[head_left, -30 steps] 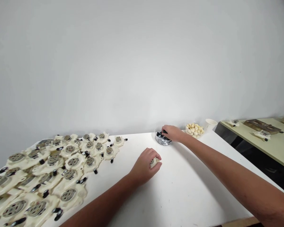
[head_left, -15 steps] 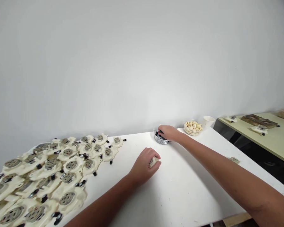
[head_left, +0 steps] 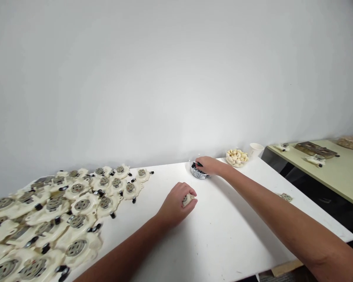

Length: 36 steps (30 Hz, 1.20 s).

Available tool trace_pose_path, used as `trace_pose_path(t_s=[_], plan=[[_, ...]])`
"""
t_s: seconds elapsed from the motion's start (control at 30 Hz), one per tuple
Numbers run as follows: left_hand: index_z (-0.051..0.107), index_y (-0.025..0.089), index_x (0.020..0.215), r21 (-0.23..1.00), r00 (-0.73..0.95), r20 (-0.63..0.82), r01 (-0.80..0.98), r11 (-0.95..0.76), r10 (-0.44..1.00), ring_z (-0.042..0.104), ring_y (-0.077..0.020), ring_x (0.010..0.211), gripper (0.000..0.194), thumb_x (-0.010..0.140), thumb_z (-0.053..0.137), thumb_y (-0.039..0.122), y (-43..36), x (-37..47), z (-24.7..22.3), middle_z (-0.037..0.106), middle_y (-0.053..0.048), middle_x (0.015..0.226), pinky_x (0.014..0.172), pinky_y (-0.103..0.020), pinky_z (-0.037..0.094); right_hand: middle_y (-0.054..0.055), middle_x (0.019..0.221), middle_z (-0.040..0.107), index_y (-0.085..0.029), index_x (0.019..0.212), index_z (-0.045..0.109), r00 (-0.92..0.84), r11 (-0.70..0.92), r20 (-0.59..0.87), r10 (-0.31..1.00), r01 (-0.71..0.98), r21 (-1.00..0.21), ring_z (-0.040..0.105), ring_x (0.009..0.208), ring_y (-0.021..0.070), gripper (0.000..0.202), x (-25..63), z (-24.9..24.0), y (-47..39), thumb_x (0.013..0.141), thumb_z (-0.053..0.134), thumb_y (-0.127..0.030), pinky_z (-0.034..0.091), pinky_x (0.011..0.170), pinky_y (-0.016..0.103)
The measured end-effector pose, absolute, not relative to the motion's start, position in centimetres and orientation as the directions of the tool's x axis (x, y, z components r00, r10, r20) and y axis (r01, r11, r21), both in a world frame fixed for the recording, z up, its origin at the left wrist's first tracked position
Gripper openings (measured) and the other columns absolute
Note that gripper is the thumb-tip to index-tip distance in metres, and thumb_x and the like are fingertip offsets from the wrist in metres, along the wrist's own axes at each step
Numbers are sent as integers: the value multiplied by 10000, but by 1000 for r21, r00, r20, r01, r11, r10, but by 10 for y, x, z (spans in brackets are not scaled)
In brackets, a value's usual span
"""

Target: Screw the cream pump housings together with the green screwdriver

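My left hand [head_left: 178, 203] is closed around a cream plastic part [head_left: 188, 199] with a grey slotted disc, just over the white table. Farther back, my right hand [head_left: 206, 165] reaches into a clear bowl [head_left: 200, 176] of small dark parts. Its fingers are pressed together on something dark, and a thin metal rod sticks out to the left of them. What exactly the fingers grip is too small to make out.
Many cream assemblies [head_left: 76, 247] with grey discs lie piled on the left of the white table [head_left: 217, 243]. Right of the bowl stand a bowl of cream pieces [head_left: 237, 157] and a white cup [head_left: 256, 150]. A greenish table [head_left: 350, 176] holds a brown block [head_left: 316, 150].
The whole view has shifted slightly, so the table's things appear a little farther left. Both hands keep nearly the same places and grips.
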<state>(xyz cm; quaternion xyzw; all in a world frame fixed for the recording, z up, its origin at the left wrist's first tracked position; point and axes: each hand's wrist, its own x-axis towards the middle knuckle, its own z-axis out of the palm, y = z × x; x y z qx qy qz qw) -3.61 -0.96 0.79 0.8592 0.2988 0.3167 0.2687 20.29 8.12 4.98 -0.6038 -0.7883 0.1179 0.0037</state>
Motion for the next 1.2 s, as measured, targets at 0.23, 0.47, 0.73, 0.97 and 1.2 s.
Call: trace_pose_path(t_s=[0.23, 0.47, 0.73, 0.97, 1.2], plan=[[614, 241, 958, 642, 624, 383, 351, -682, 682, 566, -225, 937, 87, 906, 612, 171, -10, -36, 7, 646, -34, 946, 832, -369, 462, 84, 1199, 686, -168, 1210, 659, -259, 213, -75, 963, 903, -374, 694, 991, 207, 258, 208, 50, 78, 1021, 626, -340, 597, 865, 406], [607, 240, 961, 621, 629, 398, 351, -701, 667, 572, -219, 924, 85, 905, 621, 178, -7, -35, 5, 649, -29, 942, 846, -366, 455, 19, 866, 679, -181, 940, 655, -142, 184, 119, 983, 697, -693, 633, 791, 168, 151, 212, 66, 60, 981, 633, -325, 515, 736, 302], [591, 245, 1104, 605, 444, 460, 477, -637, 769, 599, -240, 1041, 276, 866, 729, 271, -9, -35, 5, 665, -34, 1063, 996, -423, 399, -79, 530, 529, -232, 926, 538, -153, 57, 42, 987, 99, -993, 462, 431, 119, 309, 164, 37, -19, 939, 631, -526, 388, 525, 267], [609, 223, 780, 547, 461, 503, 485, -682, 731, 614, -210, 914, 260, 879, 759, 411, -9, -34, 9, 672, -4, 826, 979, -412, 407, -60, 545, 562, -214, 867, 532, -178, -119, -79, 981, -230, -966, 534, 455, 127, 358, 142, -13, -33, 916, 685, -534, 440, 529, 273], [607, 216, 844, 529, 464, 520, 484, -697, 717, 596, -207, 922, 97, 922, 659, 240, -9, -36, 8, 664, -15, 859, 974, -419, 409, -18, 630, 667, -186, 895, 595, -154, -165, -121, 981, -314, -935, 646, 550, 166, 355, 148, -4, -31, 857, 792, -479, 559, 627, 344]])
